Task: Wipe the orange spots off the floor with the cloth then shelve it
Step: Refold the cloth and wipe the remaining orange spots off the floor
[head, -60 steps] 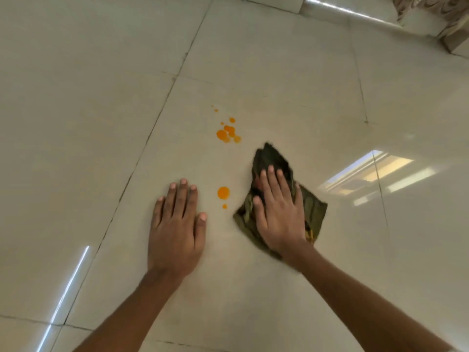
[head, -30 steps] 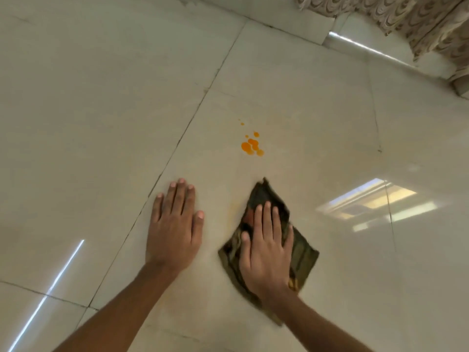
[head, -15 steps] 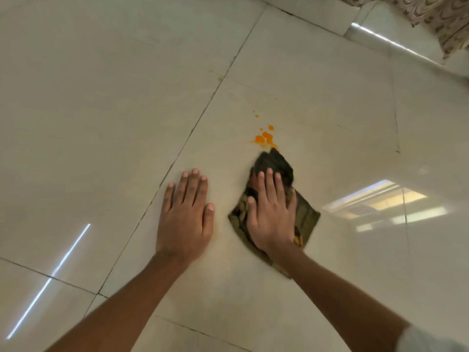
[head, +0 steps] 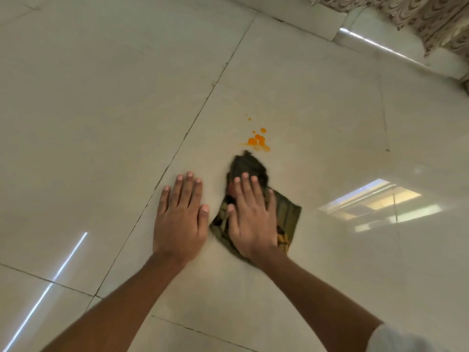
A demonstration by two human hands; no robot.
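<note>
Pulled back a little from the orange spots (head: 257,141) since half a second ago, with a faint orange smear now trailing off the near edge of the cluster and the cloth's far tip just short of it. Right hand (head: 251,219) pressed flat, palm down, on the cloth (head: 286,214), fingers (head: 245,186) straight and slightly spread, not curled around the fabric. Left hand (head: 180,217) likewise flat on the bare floor (head: 101,123) just beside the cloth, fingers extended, holding nothing, thumb close to the cloth's left corner. Both forearms reaching forward from the bottom edge, a pale sleeve at the right elbow. Cloth lying on the floor under the right palm, long axis running from near right to far left, its narrow crumpled end pointing toward the spots. Dark olive fabric with yellowish patterning, folded and rumpled, blurred at the far tip. Glossy cream tiles with thin dark grout lines and bright window reflections; patterned curtain (head: 431,19) at the top right.
</note>
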